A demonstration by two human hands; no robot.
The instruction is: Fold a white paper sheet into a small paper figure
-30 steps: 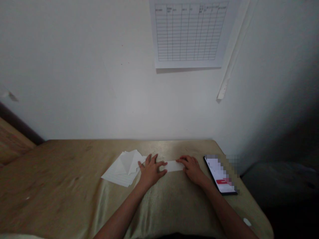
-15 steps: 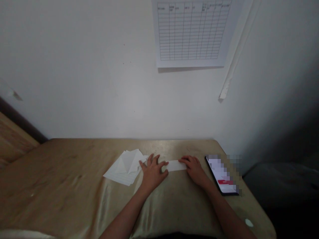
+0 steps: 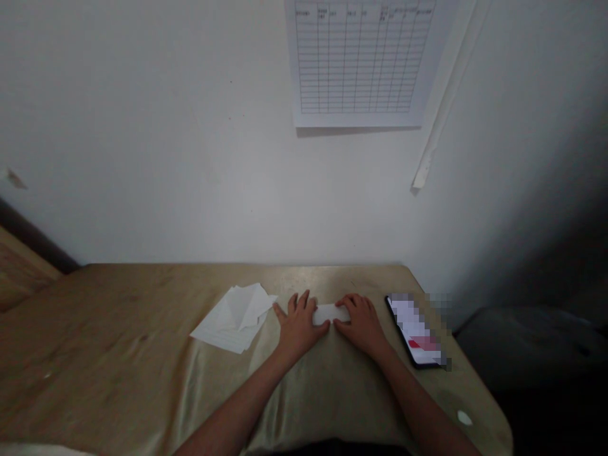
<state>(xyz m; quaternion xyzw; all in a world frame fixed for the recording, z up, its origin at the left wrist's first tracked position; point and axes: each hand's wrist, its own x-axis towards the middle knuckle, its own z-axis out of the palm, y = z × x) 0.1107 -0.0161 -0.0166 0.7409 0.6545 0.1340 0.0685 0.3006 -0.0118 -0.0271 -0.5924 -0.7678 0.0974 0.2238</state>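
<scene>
A narrow white folded paper strip [image 3: 329, 313] lies on the tan table [image 3: 118, 335] between my two hands. My left hand [image 3: 299, 323] lies flat on its left end with fingers spread. My right hand [image 3: 361, 320] rests on its right end, fingers stretched out and pressing down. The two thumbs nearly meet below the strip. Only a short middle part of the strip shows.
A loose pile of white paper sheets [image 3: 232, 316] lies left of my left hand. A phone [image 3: 415, 330] with a lit screen lies at the right. A small white scrap [image 3: 464, 417] sits near the table's right front corner. A ruled chart [image 3: 361, 60] hangs on the wall.
Both hands have slid toward each other along the strip, so less of the paper shows between them. The view shifted slightly.
</scene>
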